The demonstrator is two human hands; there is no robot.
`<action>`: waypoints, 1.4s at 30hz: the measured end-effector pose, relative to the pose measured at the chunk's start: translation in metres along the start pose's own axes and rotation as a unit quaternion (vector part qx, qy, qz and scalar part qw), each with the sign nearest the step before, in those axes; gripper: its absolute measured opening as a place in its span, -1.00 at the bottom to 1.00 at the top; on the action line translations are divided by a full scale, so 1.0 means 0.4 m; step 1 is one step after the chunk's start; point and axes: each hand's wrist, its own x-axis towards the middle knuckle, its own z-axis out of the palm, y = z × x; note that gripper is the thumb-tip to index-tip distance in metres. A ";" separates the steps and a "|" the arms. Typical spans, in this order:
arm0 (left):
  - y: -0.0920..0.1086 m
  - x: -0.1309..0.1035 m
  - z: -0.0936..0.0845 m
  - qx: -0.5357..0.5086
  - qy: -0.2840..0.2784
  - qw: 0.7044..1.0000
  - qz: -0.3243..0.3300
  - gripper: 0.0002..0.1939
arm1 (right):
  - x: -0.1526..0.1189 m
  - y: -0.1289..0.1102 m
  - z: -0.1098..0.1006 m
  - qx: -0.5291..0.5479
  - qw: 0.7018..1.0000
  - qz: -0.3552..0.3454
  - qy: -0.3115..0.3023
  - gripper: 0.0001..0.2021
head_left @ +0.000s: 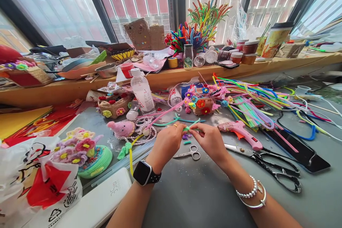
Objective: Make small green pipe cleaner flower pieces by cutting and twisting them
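Both my hands meet over the middle of the grey table, fingertips pinched on a light green pipe cleaner (pixel 187 128). My left hand (pixel 169 140), with a ring and a black watch, is closed on one part of it. Close by on the other side, my right hand (pixel 210 141) grips it between thumb and forefinger. Just below the fingers lie small silver scissors (pixel 194 152) and a short teal piece (pixel 187 143). A purple fuzzy piece (pixel 186 136) shows partly behind the fingertips.
Right of my hands lie a pink glue gun (pixel 242 131), large black-handled scissors (pixel 278 167) and a phone (pixel 301 149). Pipe cleaners (pixel 256 103) spread behind them. A plastic bottle (pixel 143 92), pink crocheted toy (pixel 124 128), flower-trimmed basket (pixel 114 107) and white box (pixel 104 196) are leftward.
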 end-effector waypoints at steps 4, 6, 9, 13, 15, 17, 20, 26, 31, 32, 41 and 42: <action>0.002 -0.002 -0.010 0.034 0.000 0.999 0.012 -0.75 | 0.000 0.003 -0.002 -0.009 1.000 -0.025 -0.017 -0.88; 0.001 -0.003 -0.012 0.030 0.003 0.999 0.020 -0.74 | 0.001 0.005 -0.004 -0.019 0.999 -0.043 -0.023 -0.89; -0.003 -0.004 -0.010 0.016 0.008 1.000 0.024 -0.74 | 0.002 0.008 -0.006 -0.041 0.997 -0.068 -0.026 -0.91; -0.007 -0.004 -0.008 0.024 0.021 0.999 0.030 -0.77 | 0.000 0.013 -0.002 -0.073 0.993 -0.083 -0.030 -0.93; -0.007 -0.004 -0.009 0.038 0.026 0.998 0.036 -0.77 | -0.001 0.015 0.002 -0.084 0.992 -0.085 -0.030 -0.93; -0.007 -0.005 -0.010 0.050 0.030 0.997 0.043 -0.77 | -0.003 0.015 0.006 -0.091 0.992 -0.085 -0.030 -0.93; -0.009 -0.004 -0.009 0.065 0.039 0.996 0.055 -0.78 | -0.004 0.016 0.009 -0.096 0.991 -0.085 -0.029 -0.93; -0.017 -0.001 -0.001 0.050 0.060 0.995 0.068 -0.77 | -0.003 0.014 0.009 -0.099 0.992 -0.076 -0.034 -0.91; -0.020 -0.003 0.004 0.022 0.053 0.996 0.061 -0.77 | -0.005 0.014 0.010 -0.103 0.991 -0.076 -0.029 -0.91; -0.021 -0.003 0.005 0.019 0.051 0.997 0.060 -0.77 | -0.005 0.015 0.011 -0.104 0.991 -0.077 -0.029 -0.91; -0.016 -0.002 0.000 0.006 0.042 0.998 0.051 -0.75 | 0.000 0.017 0.005 -0.106 0.989 -0.092 -0.036 -0.91; -0.014 -0.002 -0.002 0.009 0.038 0.998 0.048 -0.76 | 0.001 0.017 0.004 -0.106 0.989 -0.094 -0.037 -0.90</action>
